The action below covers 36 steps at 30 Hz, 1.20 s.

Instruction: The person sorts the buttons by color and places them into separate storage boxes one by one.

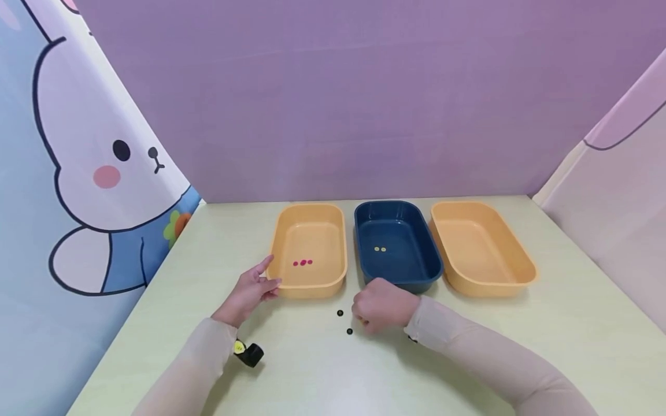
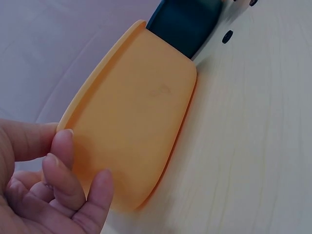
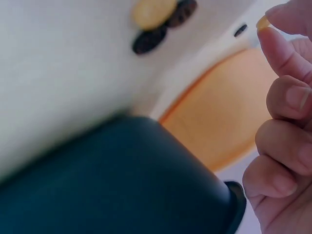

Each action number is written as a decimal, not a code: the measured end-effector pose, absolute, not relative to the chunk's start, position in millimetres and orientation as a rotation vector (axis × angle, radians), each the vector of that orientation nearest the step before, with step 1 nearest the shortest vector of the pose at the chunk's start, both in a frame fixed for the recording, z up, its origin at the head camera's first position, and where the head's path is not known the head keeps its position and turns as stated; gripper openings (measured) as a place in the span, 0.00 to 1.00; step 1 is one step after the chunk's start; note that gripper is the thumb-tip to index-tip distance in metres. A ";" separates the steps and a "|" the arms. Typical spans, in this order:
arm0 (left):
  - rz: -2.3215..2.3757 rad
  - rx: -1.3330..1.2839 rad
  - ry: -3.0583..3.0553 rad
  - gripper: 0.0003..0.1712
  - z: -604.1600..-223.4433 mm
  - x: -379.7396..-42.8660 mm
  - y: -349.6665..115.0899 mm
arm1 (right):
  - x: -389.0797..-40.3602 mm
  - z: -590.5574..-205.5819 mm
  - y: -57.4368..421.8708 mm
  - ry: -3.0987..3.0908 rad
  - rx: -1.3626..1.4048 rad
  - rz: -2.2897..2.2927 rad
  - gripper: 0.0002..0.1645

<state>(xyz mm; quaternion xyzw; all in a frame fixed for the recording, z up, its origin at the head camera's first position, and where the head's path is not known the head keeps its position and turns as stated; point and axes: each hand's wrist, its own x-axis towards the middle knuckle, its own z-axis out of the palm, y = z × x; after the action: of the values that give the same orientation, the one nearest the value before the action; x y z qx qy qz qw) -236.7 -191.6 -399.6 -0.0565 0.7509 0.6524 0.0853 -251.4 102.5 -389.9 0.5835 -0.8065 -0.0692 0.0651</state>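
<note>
My right hand (image 1: pixel 384 305) is over the table in front of the dark blue tray (image 1: pixel 399 277). Between thumb and index finger it pinches a small yellow button (image 3: pixel 263 23), while the other fingers curl in. Black buttons (image 1: pixel 340 313) lie on the table beside this hand; the right wrist view also shows a blurred yellow disc (image 3: pixel 153 13) against two dark ones. My left hand (image 1: pixel 253 292) grips the near left corner of the left yellow tray (image 1: pixel 312 292) by its rim. A few pink buttons (image 1: pixel 303 263) lie inside that tray, and two yellow buttons (image 1: pixel 383 249) are in the blue one.
Right of the blue tray stands a second yellow tray (image 1: pixel 491 289), its far end close to the blue one. A purple backdrop (image 1: pixel 364 104) rises behind the table (image 1: pixel 312 375). A printed cartoon curtain (image 1: pixel 78 173) hangs at the left.
</note>
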 end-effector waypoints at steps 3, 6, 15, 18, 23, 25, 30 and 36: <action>1.932 -0.176 2.252 0.41 -399.5 -237.2 -190.7 | -254.2 -385.9 104.5 -2.399 1.755 -0.192 0.16; 1.929 -0.186 2.270 0.41 -399.0 -238.2 -189.7 | -256.8 -380.9 106.2 -2.351 1.749 -0.178 0.14; 1.933 -0.190 2.275 0.41 -399.4 -240.0 -186.6 | -265.3 -370.7 113.7 -2.349 1.726 -0.218 0.13; 1.931 -0.190 2.280 0.41 -399.4 -240.5 -185.1 | -269.4 -366.9 117.1 -2.299 1.688 -0.216 0.15; 1.912 -0.194 2.302 0.41 -400.8 -242.3 -182.8 | -275.7 -360.4 123.3 -2.285 1.614 -0.166 0.13; 1.911 -0.188 2.306 0.41 -402.1 -243.2 -182.2 | -277.4 -357.6 125.6 -2.278 1.587 -0.150 0.11; 1.912 -0.196 2.303 0.41 -403.7 -243.7 -180.3 | -285.1 -354.0 129.9 -2.269 1.546 -0.130 0.06; 1.919 -0.191 2.295 0.41 -402.3 -242.4 -179.1 | -295.2 -355.2 135.9 -2.221 1.499 -0.150 0.09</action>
<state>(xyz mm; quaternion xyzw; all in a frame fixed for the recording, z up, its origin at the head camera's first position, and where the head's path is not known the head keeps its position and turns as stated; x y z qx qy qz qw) -242.4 -179.1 -402.3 -0.0635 0.7635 0.6386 0.0720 -295.2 135.9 -355.2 0.5441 -0.8059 -0.0546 0.2270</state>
